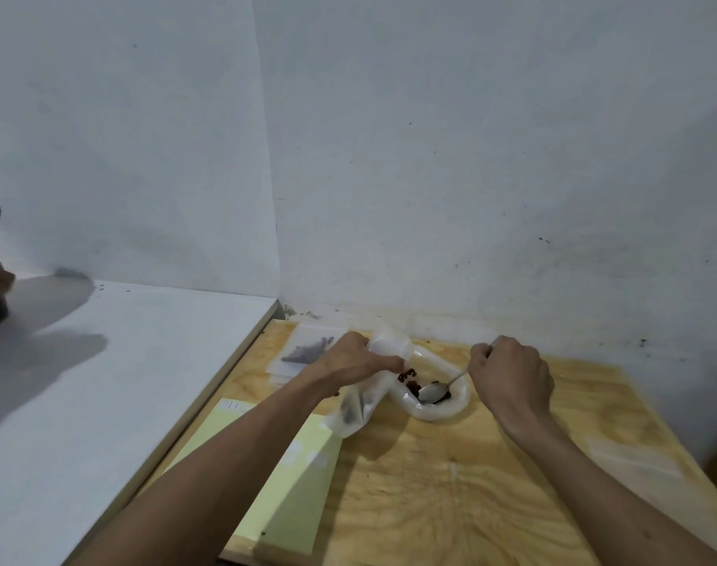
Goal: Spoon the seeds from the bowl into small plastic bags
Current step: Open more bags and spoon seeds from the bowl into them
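Note:
A translucent white bowl sits on the plywood board, with dark seeds inside. My right hand grips a metal spoon whose scoop lies in the bowl among the seeds. My left hand holds a small clear plastic bag by its upper part, just left of the bowl. The bag hangs down to the board and has dark seeds at its bottom.
A stack of flat clear bags, the top one holding dark seeds, lies behind my left hand. A pale green sheet covers the board's left front. The plywood board meets a white table on the left and walls behind.

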{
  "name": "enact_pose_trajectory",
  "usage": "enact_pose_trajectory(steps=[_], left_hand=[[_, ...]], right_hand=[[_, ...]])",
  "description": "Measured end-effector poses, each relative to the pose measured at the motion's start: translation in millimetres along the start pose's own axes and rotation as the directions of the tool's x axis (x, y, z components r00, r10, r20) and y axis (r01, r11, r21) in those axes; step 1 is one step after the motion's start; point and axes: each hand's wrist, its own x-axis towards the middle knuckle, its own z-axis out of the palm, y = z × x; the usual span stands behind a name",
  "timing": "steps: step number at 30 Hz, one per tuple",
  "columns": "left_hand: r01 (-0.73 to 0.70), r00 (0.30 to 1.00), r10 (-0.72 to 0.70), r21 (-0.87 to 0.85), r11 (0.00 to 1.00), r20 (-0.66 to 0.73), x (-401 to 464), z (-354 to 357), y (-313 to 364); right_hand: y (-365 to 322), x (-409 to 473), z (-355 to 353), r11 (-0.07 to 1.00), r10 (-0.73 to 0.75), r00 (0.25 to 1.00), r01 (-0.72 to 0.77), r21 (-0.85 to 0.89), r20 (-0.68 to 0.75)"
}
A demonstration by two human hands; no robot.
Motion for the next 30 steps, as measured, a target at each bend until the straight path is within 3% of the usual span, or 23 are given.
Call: enact_pose_trajectory(steps=[3,7,12,19,30], left_hand=[[-0.06,0.998,0.06,-0.061,0.996,0.0,-1,-2,8],[-0.081,0.996,0.083,-0.063,0.995,0.034,-4,-3,16],[-0.034,0.999,0.035,-0.041,0.999,0.022,-7,-3,15],[0.009,0.999,-0.01,-0.024,1.0,-0.039,-10,-5,2],[-0.128,0.99,0.127,-0.019,0.992,-0.062,-22,-23,0]], right_hand=[[8,-2,4,0.995,0.083,0.996,-0.084,0.055,0.022],[17,-10,20,0.922,0.294,0.948,-0.315,0.227,0.122],[21,-11,27,0.824,0.368,0.903,-0.427,0.372,0.22],[24,2,1,0.82,0.382,0.905,-0.425,0.382,0.186],[-5,32,-39,0.748,0.343,0.917,-0.399,0.531,0.205]])
